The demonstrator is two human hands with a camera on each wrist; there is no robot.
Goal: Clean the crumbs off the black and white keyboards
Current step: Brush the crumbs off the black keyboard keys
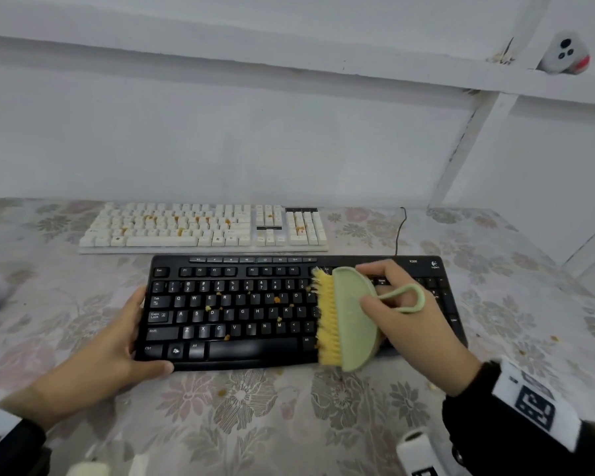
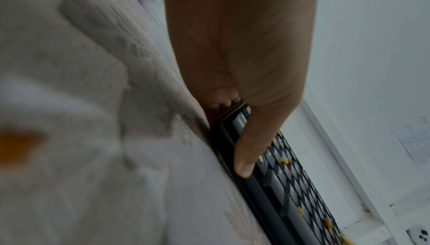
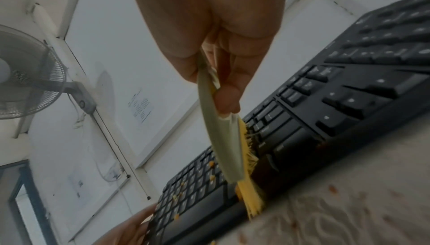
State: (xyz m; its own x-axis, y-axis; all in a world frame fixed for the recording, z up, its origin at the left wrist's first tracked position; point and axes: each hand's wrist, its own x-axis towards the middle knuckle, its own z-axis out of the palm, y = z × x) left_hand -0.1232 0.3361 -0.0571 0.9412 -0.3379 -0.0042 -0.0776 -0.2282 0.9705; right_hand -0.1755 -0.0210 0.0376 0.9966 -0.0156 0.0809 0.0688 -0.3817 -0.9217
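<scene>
On the near tabletop the left hand (image 1: 131, 341) grips the light, rigid black keyboard (image 1: 241, 314) by its left edge, while the right hand's (image 1: 409, 314) fingers pinch the soft-bristled brush (image 1: 344, 317) against its crumbed keys.

Floral tablecloth (image 1: 255, 424), wall fan (image 3: 25, 72), white wall device (image 1: 564, 53).

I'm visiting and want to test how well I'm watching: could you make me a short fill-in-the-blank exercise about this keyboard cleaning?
1. The right hand holds a green brush whose bristles are ____ in colour.
2. The left hand steadies the ____ keyboard at its left end.
3. The white keyboard lies ____ the black one, nearer the wall.
4. Orange crumbs still lie on ____ keyboards.

Missing words: yellow; black; behind; both
</scene>
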